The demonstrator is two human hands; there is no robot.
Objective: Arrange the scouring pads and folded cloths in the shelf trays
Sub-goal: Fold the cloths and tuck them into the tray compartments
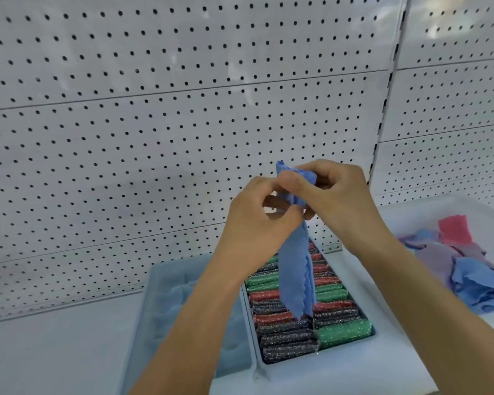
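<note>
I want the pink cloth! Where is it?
In the head view, the pink cloth lies far right on the shelf, atop the loose cloth pile, right of the scouring pad tray.

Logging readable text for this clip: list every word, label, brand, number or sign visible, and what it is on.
None: no readable text anywhere in the head view.
The blue cloth held by the left hand and right hand is plain.
The scouring pads, their tray, the loose cloth pile and the pegboard show no labels or tags.
</note>
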